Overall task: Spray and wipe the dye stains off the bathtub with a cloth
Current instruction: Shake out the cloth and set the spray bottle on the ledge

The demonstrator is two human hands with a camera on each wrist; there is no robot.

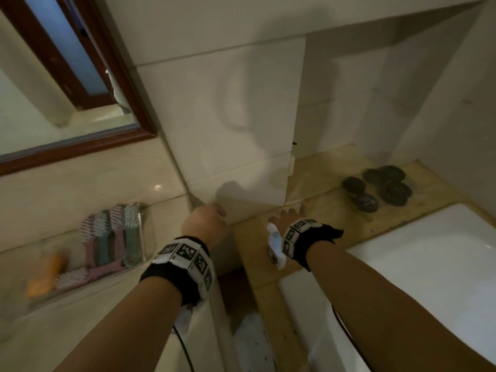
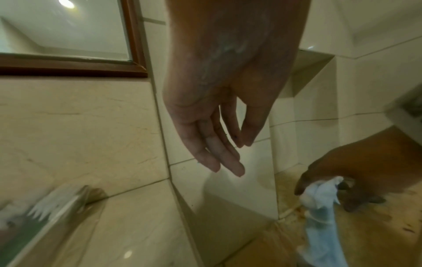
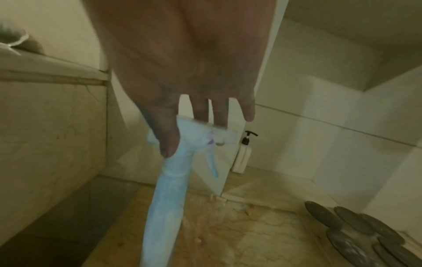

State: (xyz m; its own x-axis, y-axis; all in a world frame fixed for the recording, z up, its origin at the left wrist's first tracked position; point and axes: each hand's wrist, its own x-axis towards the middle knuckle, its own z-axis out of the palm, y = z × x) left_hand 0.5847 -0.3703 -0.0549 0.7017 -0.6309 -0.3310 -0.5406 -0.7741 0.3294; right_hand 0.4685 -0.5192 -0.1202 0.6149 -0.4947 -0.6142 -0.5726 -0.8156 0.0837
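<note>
My right hand (image 1: 287,214) reaches over the beige stone ledge (image 1: 335,224) beside the white bathtub (image 1: 429,264). It grips a pale blue spray bottle (image 3: 166,198) by its white trigger head, thumb along the neck. The bottle (image 2: 319,225) hangs tilted, its body pointing back under my wrist. My left hand (image 2: 228,159) hovers near the tiled pillar corner (image 1: 228,116), fingers relaxed and holding nothing. Small orange-brown spots (image 3: 198,240) dot the ledge by the pillar base. No cloth is visible.
Several dark round discs (image 1: 381,189) lie on the ledge at the far right. A white pump bottle (image 3: 243,157) stands behind the pillar. On the left counter a clear tray holds brushes (image 1: 112,237) and an orange item (image 1: 45,275), below a wood-framed mirror (image 1: 80,146).
</note>
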